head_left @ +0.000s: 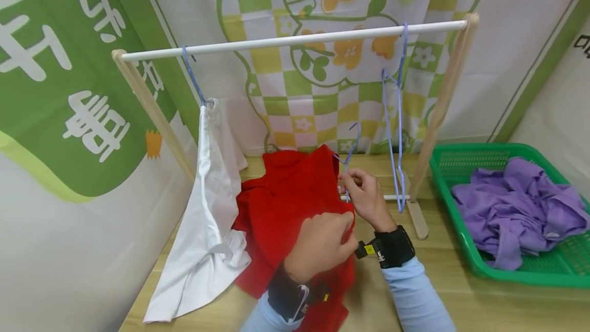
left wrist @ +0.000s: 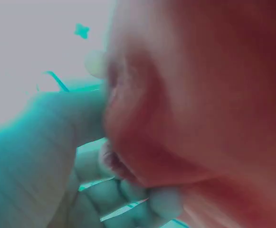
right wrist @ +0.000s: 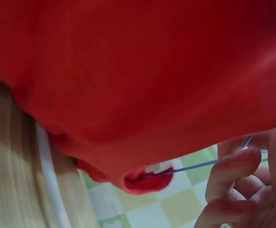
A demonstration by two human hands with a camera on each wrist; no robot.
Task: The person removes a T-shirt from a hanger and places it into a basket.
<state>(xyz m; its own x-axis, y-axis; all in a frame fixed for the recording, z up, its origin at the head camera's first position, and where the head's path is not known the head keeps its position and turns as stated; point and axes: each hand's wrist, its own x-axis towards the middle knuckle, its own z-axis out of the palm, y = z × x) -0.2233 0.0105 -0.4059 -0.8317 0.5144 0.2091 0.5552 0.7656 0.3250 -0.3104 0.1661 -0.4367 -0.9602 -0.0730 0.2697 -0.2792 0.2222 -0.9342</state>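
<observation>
Light-blue-sleeved left hand [head_left: 320,245] grips red fabric garment [head_left: 286,193]; right hand [head_left: 366,199] pinches blue wire hanger [head_left: 347,161], apparently partway inside, best threaded gently.

Looks like a booth-style clothes corner, indoors; home or lab, can't tell. Printed fabric backdrop [head_left: 295,109], checks and flowers, right behind the far edge of the wood-grain surface [head_left: 442,291]. Green panel [head_left: 46,117] with big white characters past the left edge. Clothes rack [head_left: 295,41] near the far edge, white garment [head_left: 216,168] hanging on it. Green plastic basket [head_left: 530,278] of purple cloth [head_left: 516,209] by the far right corner.
</observation>
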